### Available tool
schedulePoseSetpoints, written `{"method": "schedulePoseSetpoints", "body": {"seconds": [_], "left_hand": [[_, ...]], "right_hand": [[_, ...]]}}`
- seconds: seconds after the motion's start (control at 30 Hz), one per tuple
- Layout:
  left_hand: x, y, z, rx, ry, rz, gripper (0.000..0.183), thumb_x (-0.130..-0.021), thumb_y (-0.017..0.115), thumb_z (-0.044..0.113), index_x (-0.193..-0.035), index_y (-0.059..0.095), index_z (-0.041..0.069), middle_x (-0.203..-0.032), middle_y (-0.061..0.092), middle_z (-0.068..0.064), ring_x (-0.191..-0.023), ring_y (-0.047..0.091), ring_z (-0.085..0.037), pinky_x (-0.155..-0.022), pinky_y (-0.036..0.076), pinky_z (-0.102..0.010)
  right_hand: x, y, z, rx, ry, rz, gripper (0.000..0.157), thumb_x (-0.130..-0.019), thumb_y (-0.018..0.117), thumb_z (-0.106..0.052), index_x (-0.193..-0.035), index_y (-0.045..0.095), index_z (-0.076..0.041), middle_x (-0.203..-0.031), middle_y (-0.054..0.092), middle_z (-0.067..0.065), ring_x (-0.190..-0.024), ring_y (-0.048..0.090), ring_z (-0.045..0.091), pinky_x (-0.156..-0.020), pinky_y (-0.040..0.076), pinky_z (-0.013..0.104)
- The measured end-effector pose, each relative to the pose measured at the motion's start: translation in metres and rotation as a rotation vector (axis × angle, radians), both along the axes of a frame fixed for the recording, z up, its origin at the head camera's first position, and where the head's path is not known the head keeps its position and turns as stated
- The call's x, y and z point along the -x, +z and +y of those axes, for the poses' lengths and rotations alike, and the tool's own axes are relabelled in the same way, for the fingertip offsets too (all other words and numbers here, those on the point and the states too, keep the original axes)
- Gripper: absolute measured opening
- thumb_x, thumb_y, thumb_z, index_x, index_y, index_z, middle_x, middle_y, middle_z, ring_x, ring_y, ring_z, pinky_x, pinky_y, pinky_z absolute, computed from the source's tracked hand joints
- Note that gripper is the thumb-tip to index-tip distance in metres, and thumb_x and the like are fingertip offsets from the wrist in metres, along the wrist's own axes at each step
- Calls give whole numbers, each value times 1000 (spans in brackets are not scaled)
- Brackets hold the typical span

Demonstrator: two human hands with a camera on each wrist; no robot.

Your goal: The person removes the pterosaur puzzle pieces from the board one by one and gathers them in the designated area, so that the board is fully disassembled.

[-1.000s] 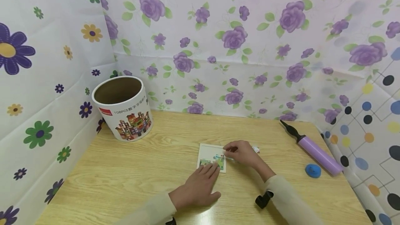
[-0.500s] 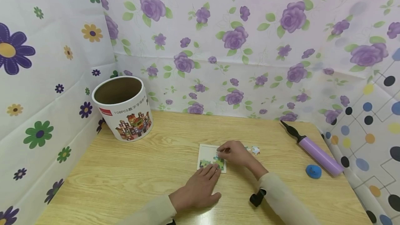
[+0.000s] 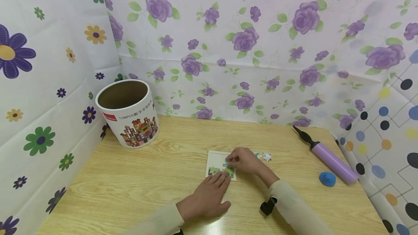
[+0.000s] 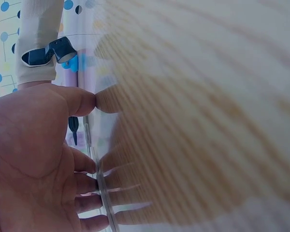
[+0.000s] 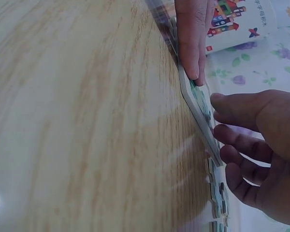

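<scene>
A small square jigsaw tray (image 3: 214, 157) lies on the table in the head view, with green puzzle pieces (image 3: 213, 170) along its near side. My left hand (image 3: 210, 196) lies with straight fingers over the tray's near edge; the left wrist view shows its palm (image 4: 29, 140). Over the tray's right side, my right hand (image 3: 245, 160) pinches a puzzle piece mostly hidden by its fingertips. In the right wrist view, the right hand's thumb and fingers (image 5: 239, 108) are close against the tray (image 5: 195, 108). Loose puzzle pieces (image 3: 267, 156) lie just right of the tray.
A large white bucket (image 3: 128, 113) stands at the back left. On the right lie a purple hand pump (image 3: 334, 162) and a blue lump (image 3: 327, 178). Flowered and dotted sheets (image 3: 196, 46) enclose the wooden table (image 3: 147, 177).
My right hand has shifted left from the tray's right edge to over its right side, uncovering more loose pieces, then stayed nearly in place. My left hand has not moved.
</scene>
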State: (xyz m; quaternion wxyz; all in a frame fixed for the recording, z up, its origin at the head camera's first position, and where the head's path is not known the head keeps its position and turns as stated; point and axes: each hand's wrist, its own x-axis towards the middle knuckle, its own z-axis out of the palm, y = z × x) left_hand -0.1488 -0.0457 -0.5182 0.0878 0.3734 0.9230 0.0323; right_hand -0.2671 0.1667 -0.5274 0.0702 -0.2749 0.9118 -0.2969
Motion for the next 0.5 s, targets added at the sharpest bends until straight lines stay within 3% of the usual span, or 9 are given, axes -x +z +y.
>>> {"method": "schedulePoseSetpoints", "body": {"seconds": [0.27,0.5], "left_hand": [[-2,4,0,12,-3,18,75,-105,43,53,-161,30,6,-168,25,-12,-155,25,-27,-121,30,-43],[-1,3,0,11,-4,16,75,-105,43,54,-161,30,6,-168,24,-12,-155,24,-27,-120,30,-44]], "right_hand": [[-1,1,-1,-22,28,-9,14,-93,77,-19,-105,82,-14,-101,72,-5,-91,64,11,-78,54,35],[-2,1,-2,-4,-5,-6,11,-92,77,-15,-102,81,-16,-96,71,-8,-83,60,8,-72,51,31]]}}
